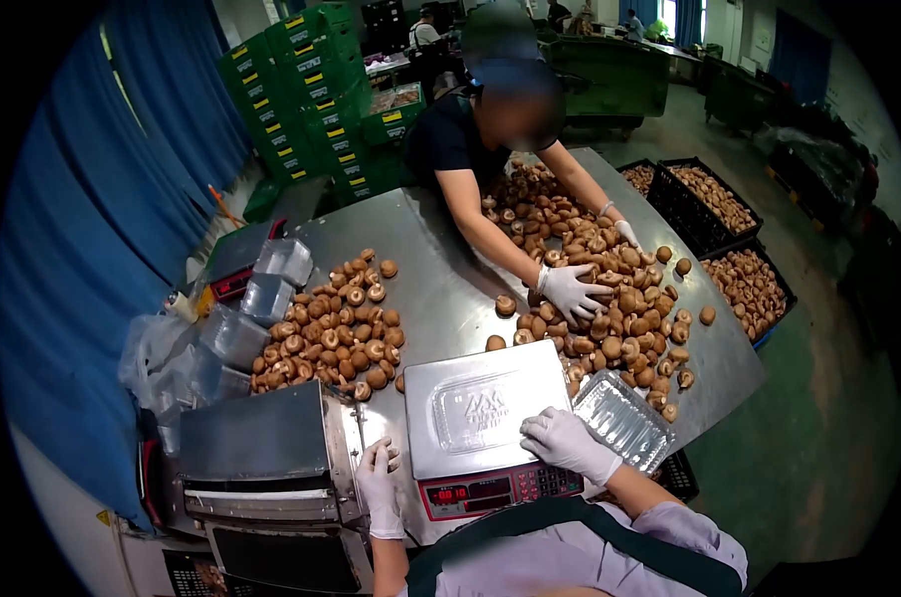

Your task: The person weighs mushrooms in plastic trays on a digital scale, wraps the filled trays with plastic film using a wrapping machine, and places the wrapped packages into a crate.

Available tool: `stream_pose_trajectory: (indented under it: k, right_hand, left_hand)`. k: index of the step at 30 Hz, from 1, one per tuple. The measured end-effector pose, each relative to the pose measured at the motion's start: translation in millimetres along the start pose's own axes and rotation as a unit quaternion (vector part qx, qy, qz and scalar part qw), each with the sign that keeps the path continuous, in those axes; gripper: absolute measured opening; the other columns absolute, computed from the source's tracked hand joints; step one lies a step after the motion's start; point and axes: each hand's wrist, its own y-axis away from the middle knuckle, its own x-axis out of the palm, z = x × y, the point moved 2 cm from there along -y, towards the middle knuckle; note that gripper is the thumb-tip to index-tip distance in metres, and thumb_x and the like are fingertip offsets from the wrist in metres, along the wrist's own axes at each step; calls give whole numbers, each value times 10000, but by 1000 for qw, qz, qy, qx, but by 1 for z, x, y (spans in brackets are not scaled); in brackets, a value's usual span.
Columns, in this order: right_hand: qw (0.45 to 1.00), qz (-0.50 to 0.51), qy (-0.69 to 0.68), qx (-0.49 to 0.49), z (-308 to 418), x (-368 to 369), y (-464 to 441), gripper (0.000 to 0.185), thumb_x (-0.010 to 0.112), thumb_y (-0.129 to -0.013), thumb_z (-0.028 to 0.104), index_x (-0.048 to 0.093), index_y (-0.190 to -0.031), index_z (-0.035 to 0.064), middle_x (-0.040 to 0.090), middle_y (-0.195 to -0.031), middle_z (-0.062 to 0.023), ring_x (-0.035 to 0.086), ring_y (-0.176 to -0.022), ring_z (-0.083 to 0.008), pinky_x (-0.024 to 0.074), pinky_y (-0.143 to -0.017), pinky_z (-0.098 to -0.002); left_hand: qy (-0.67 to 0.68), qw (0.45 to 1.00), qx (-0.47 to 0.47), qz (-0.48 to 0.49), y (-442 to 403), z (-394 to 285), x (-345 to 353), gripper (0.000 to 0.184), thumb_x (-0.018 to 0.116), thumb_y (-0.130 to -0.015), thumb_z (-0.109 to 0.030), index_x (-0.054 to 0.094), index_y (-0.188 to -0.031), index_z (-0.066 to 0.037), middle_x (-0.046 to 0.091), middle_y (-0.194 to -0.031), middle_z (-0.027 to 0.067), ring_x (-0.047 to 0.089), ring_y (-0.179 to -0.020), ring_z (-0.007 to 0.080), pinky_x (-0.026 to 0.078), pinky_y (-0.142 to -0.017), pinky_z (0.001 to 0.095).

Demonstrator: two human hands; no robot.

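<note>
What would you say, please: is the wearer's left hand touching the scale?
Apart: the head view shows a narrow gap between the left hand and the scale.

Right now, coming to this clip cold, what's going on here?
At a metal table, the camera wearer's gloved right grip rests at the near right corner of the scale; the gloved left grip is by its left side. A clear tray lies to the scale's right. Opposite, a co-worker leans over the larger mushroom pile; a smaller pile sits left.
</note>
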Motion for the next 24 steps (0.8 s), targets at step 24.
stream_pose_trajectory:
  k: [24]
  right_hand:
    - [971,-85,-139,174,-23,-43,-43,209,673,-788,144,663,-966,35,634,-828,-129,620,-818,-246,490,-729,-314]
  left_hand:
    - [453,851,-255,-77,-80,83,20,618,528,-889,-351,261,-1356,-46,307,-1398,160,346,-1258,340,270,-1068,484]
